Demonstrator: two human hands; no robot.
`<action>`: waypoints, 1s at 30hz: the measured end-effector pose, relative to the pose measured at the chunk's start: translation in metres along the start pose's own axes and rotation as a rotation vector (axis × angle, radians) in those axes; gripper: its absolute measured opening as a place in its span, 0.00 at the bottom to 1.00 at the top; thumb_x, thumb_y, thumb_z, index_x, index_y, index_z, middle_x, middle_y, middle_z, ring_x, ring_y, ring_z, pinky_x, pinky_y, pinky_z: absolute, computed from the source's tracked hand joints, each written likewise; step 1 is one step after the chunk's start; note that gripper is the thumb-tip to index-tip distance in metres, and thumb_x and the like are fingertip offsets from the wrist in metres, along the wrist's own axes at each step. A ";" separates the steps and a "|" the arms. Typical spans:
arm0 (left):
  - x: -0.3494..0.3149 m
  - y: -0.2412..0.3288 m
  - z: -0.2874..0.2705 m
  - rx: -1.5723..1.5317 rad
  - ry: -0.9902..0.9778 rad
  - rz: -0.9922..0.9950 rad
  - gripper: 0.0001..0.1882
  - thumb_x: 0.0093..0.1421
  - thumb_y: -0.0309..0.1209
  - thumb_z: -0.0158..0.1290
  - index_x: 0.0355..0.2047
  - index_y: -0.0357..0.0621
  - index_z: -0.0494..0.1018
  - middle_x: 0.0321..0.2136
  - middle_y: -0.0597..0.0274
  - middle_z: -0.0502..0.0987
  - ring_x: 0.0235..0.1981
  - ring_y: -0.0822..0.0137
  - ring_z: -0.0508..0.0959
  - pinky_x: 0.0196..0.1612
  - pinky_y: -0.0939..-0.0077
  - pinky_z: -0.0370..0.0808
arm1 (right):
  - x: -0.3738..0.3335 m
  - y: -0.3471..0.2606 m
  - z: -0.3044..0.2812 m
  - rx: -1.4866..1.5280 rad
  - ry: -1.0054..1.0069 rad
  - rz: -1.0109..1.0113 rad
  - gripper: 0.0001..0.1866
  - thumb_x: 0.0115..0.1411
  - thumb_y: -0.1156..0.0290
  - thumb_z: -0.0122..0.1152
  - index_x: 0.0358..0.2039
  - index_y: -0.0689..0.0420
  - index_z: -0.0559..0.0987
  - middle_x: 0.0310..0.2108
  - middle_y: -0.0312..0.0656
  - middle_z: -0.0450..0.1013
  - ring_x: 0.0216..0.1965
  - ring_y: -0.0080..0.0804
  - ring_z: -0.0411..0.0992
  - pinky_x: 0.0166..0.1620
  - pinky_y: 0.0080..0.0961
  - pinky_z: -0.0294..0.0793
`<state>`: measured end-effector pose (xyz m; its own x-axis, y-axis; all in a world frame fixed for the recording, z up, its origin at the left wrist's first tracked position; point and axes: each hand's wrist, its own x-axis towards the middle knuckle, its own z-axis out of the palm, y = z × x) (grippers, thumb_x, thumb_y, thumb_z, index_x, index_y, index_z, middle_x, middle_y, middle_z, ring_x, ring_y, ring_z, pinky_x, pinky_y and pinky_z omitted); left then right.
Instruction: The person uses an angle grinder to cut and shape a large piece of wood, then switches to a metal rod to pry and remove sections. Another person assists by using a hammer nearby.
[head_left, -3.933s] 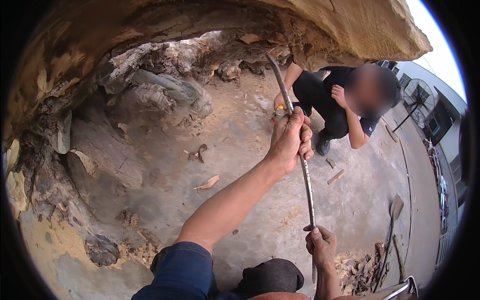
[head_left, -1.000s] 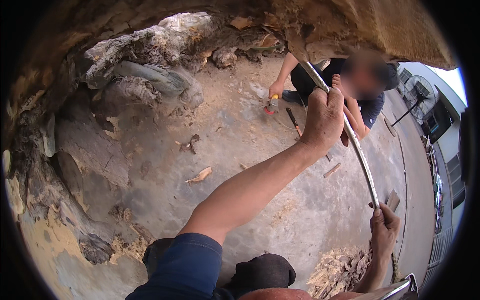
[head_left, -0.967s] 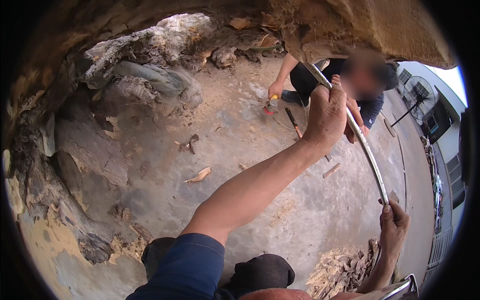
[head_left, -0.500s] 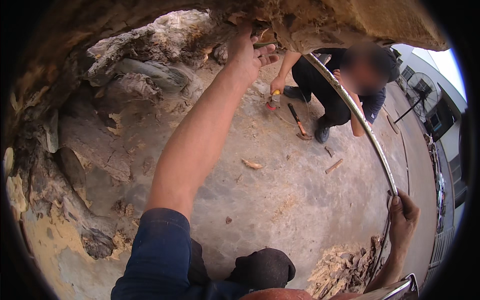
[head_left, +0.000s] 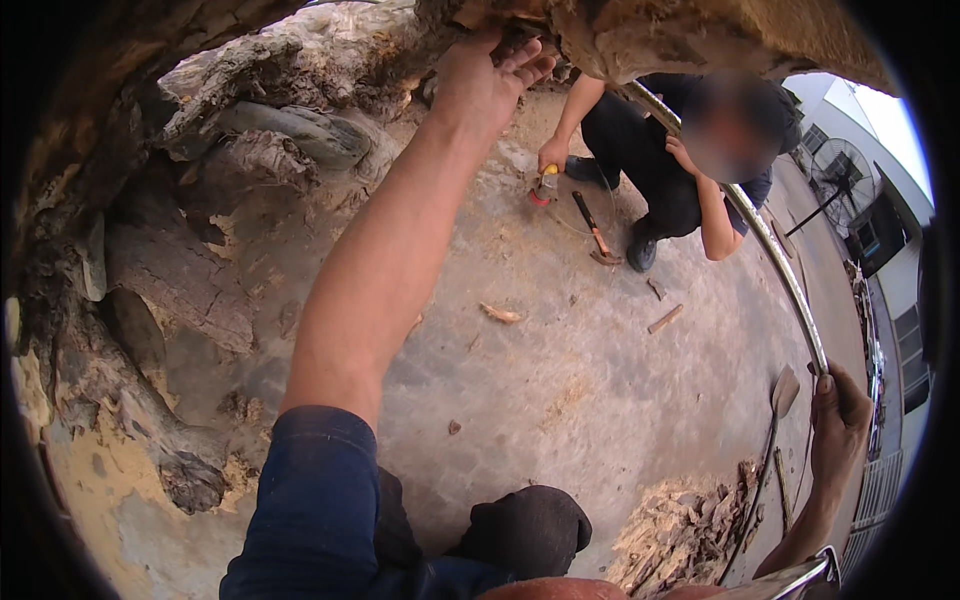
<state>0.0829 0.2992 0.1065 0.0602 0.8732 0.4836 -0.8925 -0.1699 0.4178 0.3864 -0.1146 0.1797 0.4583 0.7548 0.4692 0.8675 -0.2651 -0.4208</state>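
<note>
My left hand (head_left: 482,85) is raised at the underside of a large rough piece of wood (head_left: 680,45). Its fingers stretch out and stand apart, with the wrist close against the wood; part of the hand lies in shadow. On the right, my right hand (head_left: 838,412) is closed around the lower end of a long, pale metal bar (head_left: 778,250). The bar slants up to the left, and its upper end disappears at the wood's lower edge. It looks curved here, near the picture's rim.
Another person (head_left: 655,160) crouches ahead, one hand on a yellow-and-red tool (head_left: 545,185). A hammer (head_left: 597,232) lies on the concrete nearby. Gnarled wood (head_left: 180,270) fills the left. Wood chips (head_left: 680,530) and a shovel (head_left: 783,392) lie at lower right; a large fan (head_left: 840,180) stands beyond.
My right hand has moved right and slightly up, swinging the bar's lower end with it. My left hand has shifted slightly left and up. The shovel's blade now shows.
</note>
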 end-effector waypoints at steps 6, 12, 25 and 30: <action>0.001 0.000 0.005 0.083 -0.031 0.032 0.24 0.71 0.41 0.48 0.62 0.44 0.61 0.60 0.52 0.69 0.59 0.53 0.72 0.58 0.50 0.77 | -0.007 0.014 0.014 0.047 0.006 -0.044 0.16 0.68 0.65 0.63 0.46 0.66 0.82 0.22 0.27 0.67 0.23 0.13 0.57 0.25 0.16 0.52; -0.005 0.036 0.021 0.013 -0.081 -0.215 0.17 0.71 0.36 0.46 0.54 0.39 0.66 0.47 0.50 0.75 0.44 0.52 0.80 0.43 0.54 0.84 | -0.003 0.001 -0.005 -0.084 0.078 -0.037 0.17 0.68 0.63 0.62 0.48 0.64 0.82 0.22 0.27 0.66 0.22 0.13 0.57 0.25 0.16 0.51; -0.030 0.010 0.011 0.198 0.029 -0.121 0.14 0.70 0.33 0.40 0.45 0.33 0.68 0.37 0.48 0.78 0.30 0.57 0.84 0.28 0.62 0.82 | -0.054 0.010 0.081 0.235 -0.125 0.151 0.17 0.67 0.66 0.64 0.47 0.68 0.82 0.22 0.26 0.65 0.24 0.14 0.58 0.26 0.18 0.52; -0.012 0.010 0.009 0.398 0.057 -0.022 0.17 0.71 0.34 0.43 0.49 0.30 0.68 0.34 0.46 0.81 0.28 0.57 0.84 0.25 0.64 0.83 | -0.025 0.022 0.053 0.249 -0.070 0.066 0.16 0.67 0.68 0.63 0.48 0.67 0.82 0.21 0.25 0.64 0.23 0.13 0.57 0.25 0.16 0.52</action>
<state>0.0772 0.2830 0.1123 0.0426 0.9009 0.4320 -0.6481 -0.3042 0.6982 0.3835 -0.1074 0.1171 0.4906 0.7828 0.3828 0.7578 -0.1663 -0.6310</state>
